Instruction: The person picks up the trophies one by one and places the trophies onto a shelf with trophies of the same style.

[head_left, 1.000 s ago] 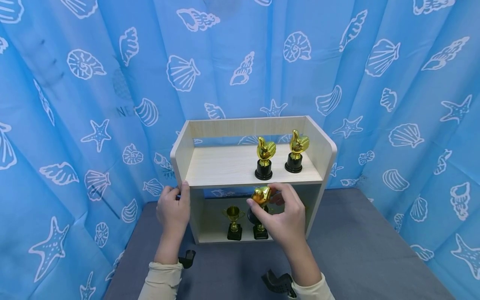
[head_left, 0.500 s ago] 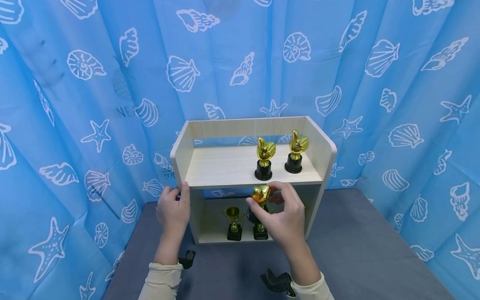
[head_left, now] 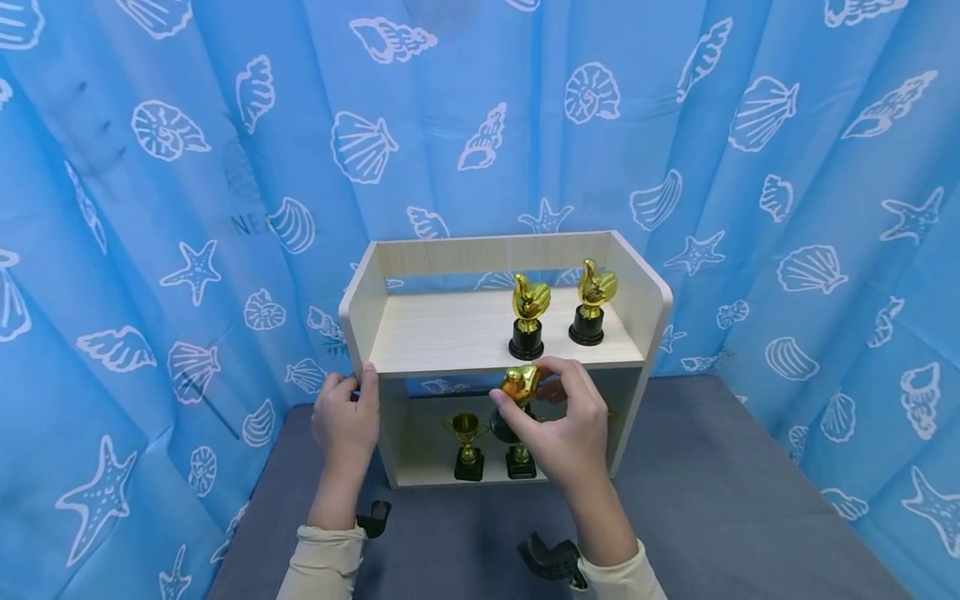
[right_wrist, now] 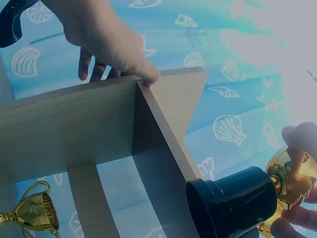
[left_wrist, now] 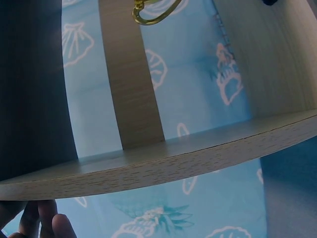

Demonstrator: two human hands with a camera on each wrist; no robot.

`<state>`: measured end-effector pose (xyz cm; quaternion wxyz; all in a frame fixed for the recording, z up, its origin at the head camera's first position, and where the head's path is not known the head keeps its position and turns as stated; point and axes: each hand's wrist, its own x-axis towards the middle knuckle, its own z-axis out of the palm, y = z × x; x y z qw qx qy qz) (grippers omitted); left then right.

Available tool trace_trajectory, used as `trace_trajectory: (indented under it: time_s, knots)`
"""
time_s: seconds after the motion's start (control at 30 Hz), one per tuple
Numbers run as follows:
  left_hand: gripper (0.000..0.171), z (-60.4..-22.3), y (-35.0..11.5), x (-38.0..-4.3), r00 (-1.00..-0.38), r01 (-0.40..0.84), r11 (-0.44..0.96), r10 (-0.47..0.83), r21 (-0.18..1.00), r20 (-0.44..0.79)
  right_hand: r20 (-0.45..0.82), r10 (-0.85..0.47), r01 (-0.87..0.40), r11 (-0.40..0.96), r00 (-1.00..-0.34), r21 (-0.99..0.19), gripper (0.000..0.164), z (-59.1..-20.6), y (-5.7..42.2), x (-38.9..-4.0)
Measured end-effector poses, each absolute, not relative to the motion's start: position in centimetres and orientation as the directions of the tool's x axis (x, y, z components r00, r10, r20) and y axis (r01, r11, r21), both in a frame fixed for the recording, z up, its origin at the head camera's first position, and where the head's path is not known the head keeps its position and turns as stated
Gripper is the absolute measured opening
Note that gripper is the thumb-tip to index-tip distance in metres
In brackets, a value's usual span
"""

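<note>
A gold thumbs-up trophy (head_left: 520,383) with a round black base (right_wrist: 237,198) is pinched by its gold top between the thumb and fingers of my right hand (head_left: 573,425). It is tilted in front of the shelf unit's middle board, base toward the shelf. My left hand (head_left: 347,421) holds the front edge of the left side panel (left_wrist: 163,173), fingers (left_wrist: 47,218) on its outer face. Two similar trophies, one nearer the middle (head_left: 527,329) and one at the right (head_left: 589,321), stand upright on the top board (head_left: 442,329).
On the lower board stand a gold cup trophy (head_left: 468,450) and a second cup (head_left: 521,462), partly hidden behind the held trophy and my right hand. The pale wooden unit rests on a grey-covered table (head_left: 720,500). A blue shell-patterned curtain (head_left: 450,83) hangs behind.
My right hand has risen slightly with the trophy, closer to the top board's front edge. My left hand stays at the side panel.
</note>
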<state>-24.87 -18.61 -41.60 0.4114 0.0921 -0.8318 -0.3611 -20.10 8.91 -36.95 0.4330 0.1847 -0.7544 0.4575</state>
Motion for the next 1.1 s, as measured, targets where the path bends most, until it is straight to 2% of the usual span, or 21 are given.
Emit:
trace_trajectory:
  time_s: [1.1]
  knots:
    - [0.059,-41.4,-18.6,-24.8,-0.655,0.144,0.731,-0.434,0.666,0.618,0.836,0.075,-0.705,0.499,-0.544,-0.504,0.05,-35.6,7.3,-21.5]
